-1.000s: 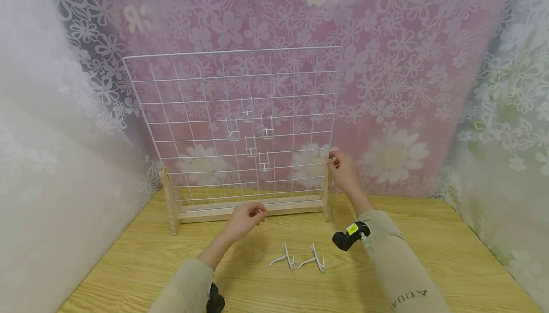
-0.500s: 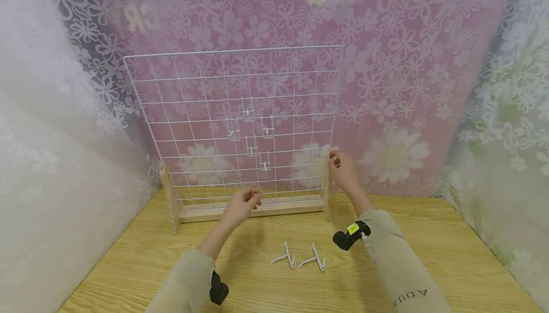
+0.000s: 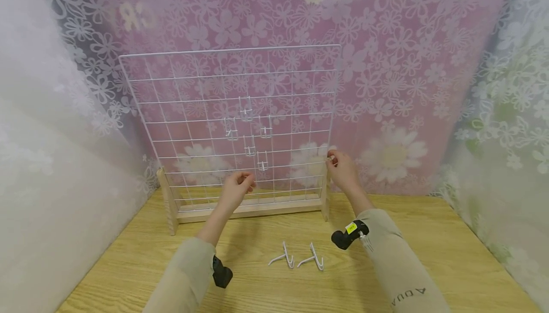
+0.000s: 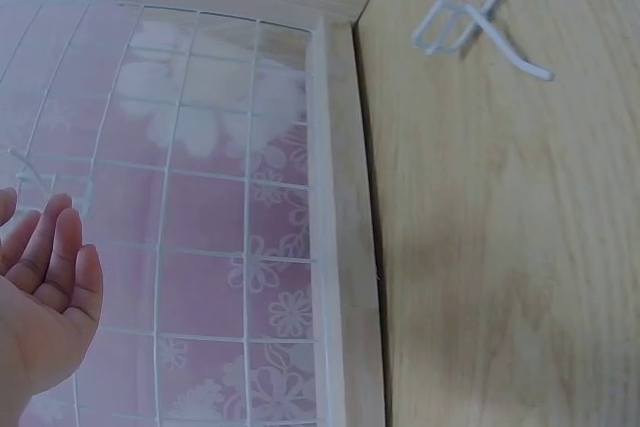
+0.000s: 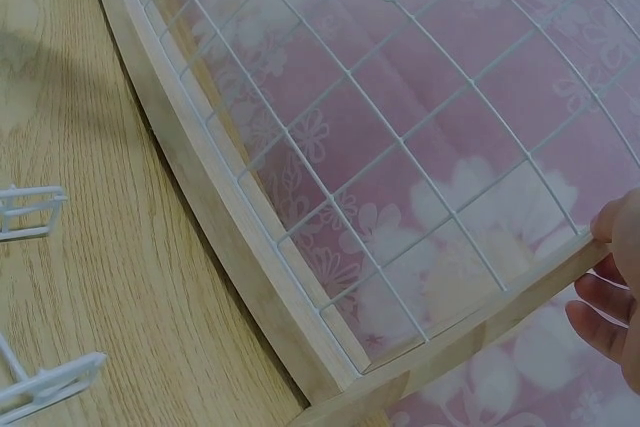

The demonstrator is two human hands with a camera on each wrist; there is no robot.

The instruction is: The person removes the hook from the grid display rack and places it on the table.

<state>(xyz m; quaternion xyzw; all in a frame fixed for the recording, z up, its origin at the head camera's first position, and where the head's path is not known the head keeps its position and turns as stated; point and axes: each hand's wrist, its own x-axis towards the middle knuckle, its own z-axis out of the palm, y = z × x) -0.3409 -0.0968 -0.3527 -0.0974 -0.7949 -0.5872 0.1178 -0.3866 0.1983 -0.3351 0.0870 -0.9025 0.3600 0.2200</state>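
A white wire grid panel (image 3: 231,50) stands upright in a wooden stand (image 3: 279,207), with several white wire hooks hung near its middle. My right hand (image 3: 344,174) grips the top of the stand's right post (image 5: 480,332) at the grid's edge, thumb on one side and fingers on the other in the right wrist view. In front of the grid's lower half is my left hand (image 3: 233,193), its fingers loosely bent. Nothing shows between those fingers (image 4: 60,257) in the left wrist view. The lowest hung hook (image 3: 263,166) is just above and right of this hand.
Two loose wire hooks, a left one (image 3: 289,258) and a right one (image 3: 318,260), lie on the wooden table (image 3: 266,289) between the forearms. A pink floral backdrop (image 3: 386,113) rises behind the grid, and pale walls flank the table.
My left hand has moved up and slightly left, from the stand's bottom bar to the grid's lower rows. The right hand stays on the post. The hooks look unmoved.
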